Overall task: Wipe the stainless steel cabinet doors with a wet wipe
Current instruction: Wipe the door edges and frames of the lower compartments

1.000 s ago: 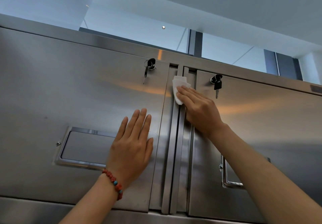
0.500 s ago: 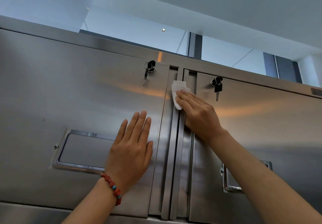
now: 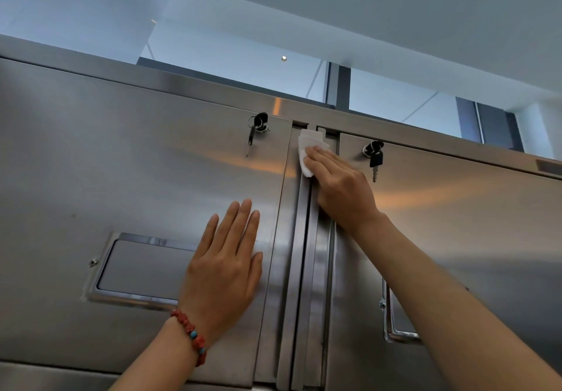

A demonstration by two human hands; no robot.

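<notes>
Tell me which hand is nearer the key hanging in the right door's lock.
Right. The right hand presses the wipe just left of that key; the left hand lies flat on the left door, lower down.

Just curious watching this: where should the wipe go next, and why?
Probably straight down the centre strip. The right hand presses the wipe at the strip's very top, so everything below is left. The left hand rests flat on the left door.

Most of the wipe [image 3: 305, 159] is covered by the right hand [image 3: 343, 190]. The right door's handle [image 3: 398, 330] is partly hidden behind the forearm.
</notes>
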